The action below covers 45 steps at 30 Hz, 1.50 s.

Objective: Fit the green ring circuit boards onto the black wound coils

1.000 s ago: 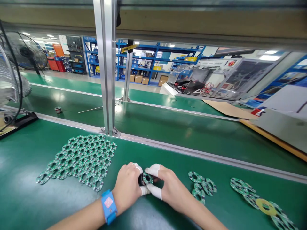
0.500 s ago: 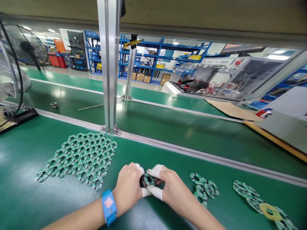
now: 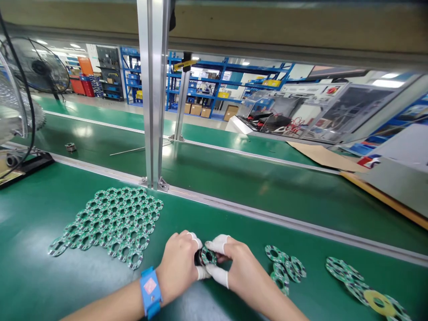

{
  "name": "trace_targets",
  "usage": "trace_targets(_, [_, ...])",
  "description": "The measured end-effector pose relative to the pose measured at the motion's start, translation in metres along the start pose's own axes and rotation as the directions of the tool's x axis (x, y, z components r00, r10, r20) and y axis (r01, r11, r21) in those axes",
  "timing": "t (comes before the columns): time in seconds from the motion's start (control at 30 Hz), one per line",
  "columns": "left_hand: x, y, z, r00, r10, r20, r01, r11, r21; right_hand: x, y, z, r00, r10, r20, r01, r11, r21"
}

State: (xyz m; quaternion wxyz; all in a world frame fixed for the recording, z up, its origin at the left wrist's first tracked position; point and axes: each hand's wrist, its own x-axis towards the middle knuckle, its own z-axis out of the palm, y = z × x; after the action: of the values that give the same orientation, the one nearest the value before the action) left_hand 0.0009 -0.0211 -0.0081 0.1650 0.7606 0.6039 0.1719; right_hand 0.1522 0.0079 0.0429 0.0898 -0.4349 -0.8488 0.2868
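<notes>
On the left of the green-topped desk [image 3: 200, 218], green-and-black ring-shaped circuit boards [image 3: 115, 220] lie in dense rows. Mid-desk, the left hand [image 3: 179, 261], fingers curled nearly closed, grips a dark, mostly hidden part [image 3: 198, 257]; just beside it, the right hand [image 3: 242, 269] pinches a single green ring board [image 3: 209, 263], seemingly unfinished. Rightward lie a small board cluster [image 3: 290, 267] and another bearing a flat yellow ring [image 3: 389, 307]; finished or left, I cannot tell.

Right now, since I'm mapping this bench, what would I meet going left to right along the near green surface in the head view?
Large cluster of ring-shaped boards, left hand, held ring-shaped part, right hand, small group of boards, far-right group of boards with a yellow ring among them.
</notes>
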Motion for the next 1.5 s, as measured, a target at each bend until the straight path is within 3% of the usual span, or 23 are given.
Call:
trace_targets(0.33, [0.0, -0.002, 0.004, 1.0, 0.015, 0.014, -0.015, 0.999, -0.038, -0.003, 0.004, 0.008, 0.994, 0.099, -0.043, -0.1, 0.995, -0.018])
trace_targets(0.73, [0.0, 0.0, 0.006, 1.0, -0.004, 0.029, 0.005, 0.998, -0.055, 0.0, 0.002, 0.005, 0.988, 0.151, 0.02, -0.148, 0.982, -0.119])
trace_targets(1.03, [0.0, 0.002, 0.003, 1.0, -0.024, 0.008, 0.025, 0.997, -0.066, -0.001, 0.003, 0.004, 0.993, 0.121, -0.016, -0.12, 0.992, 0.03])
trace_targets(1.3, [-0.002, 0.004, 0.0, 1.0, -0.015, -0.015, 0.015, 0.999, -0.046, -0.006, 0.014, 0.0, 0.994, 0.107, 0.0, -0.102, 0.952, 0.29])
trace_targets(1.5, [-0.002, 0.003, 0.001, 1.0, 0.0, -0.03, -0.001, 1.0, -0.027, -0.007, 0.012, 0.003, 0.996, 0.085, 0.002, -0.081, 0.941, 0.328])
